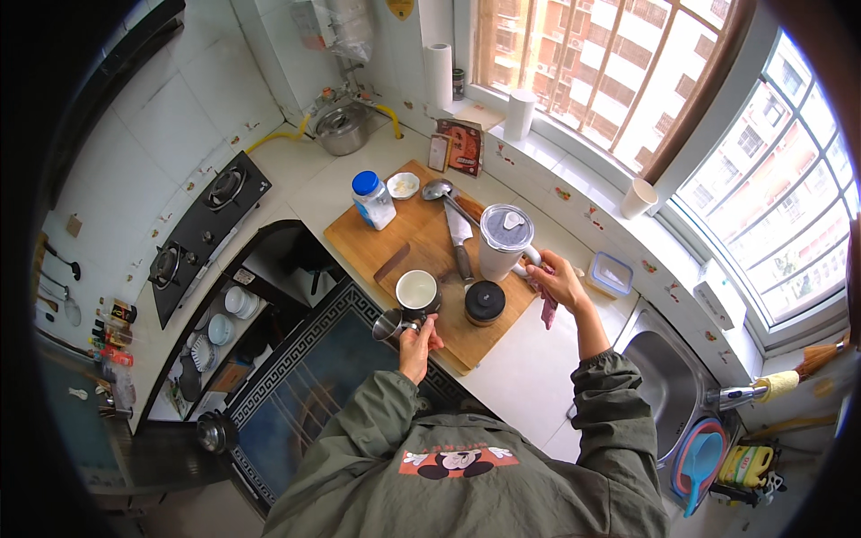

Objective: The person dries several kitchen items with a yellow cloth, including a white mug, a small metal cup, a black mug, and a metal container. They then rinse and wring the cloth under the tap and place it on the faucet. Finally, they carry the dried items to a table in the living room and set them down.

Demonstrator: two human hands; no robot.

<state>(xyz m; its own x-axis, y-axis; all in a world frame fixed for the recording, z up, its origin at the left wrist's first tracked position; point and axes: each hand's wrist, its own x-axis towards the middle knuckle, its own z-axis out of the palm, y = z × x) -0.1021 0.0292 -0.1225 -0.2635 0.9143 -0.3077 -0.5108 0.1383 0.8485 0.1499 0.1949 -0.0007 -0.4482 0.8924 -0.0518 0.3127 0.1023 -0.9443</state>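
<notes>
My left hand (421, 346) grips the handle side of a dark mug (418, 290) with a pale inside, near the front edge of a wooden cutting board (427, 232). A small steel cup (387, 326) is close beside it; whether my fingers touch it I cannot tell. My right hand (558, 279) holds the handle of a white lidded tumbler (501, 252), upright over the board's right side. A pink cloth (549, 308) hangs just below that hand. Between the two vessels stands a jar with a black lid (484, 302). Behind it lies a kitchen knife (460, 235).
On the board's far part are a metal ladle (438, 190), a blue-lidded jar (373, 202) and a small white dish (403, 186). A clear food container (609, 274) and a sink (662, 376) are at right. A gas hob (208, 228) is left; a steel pot (342, 128) stands behind.
</notes>
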